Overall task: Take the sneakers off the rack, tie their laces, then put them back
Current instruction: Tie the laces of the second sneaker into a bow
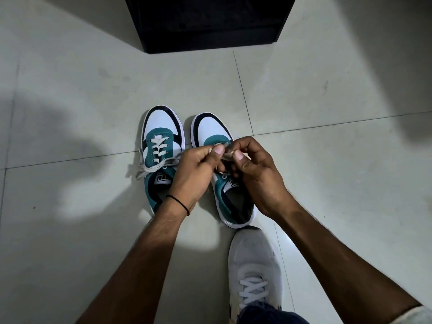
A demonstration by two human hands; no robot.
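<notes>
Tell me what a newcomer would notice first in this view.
Both hands meet at the centre of the frame: the left hand and right hand pinch the lace of the right-side teal sneaker between thumbs and fingers. Beside it on the pale tiled floor stands the left-side teal sneaker, its white laces lying loose to the left. A black rack fills the top edge, and the person's own grey shoe sits at the bottom.

Dim, patchy light; broad soft shadows darken the floor.

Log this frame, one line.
stage: tying | left hand + right hand: pinching right sneaker lace | left sneaker: tied | both on floor
</notes>
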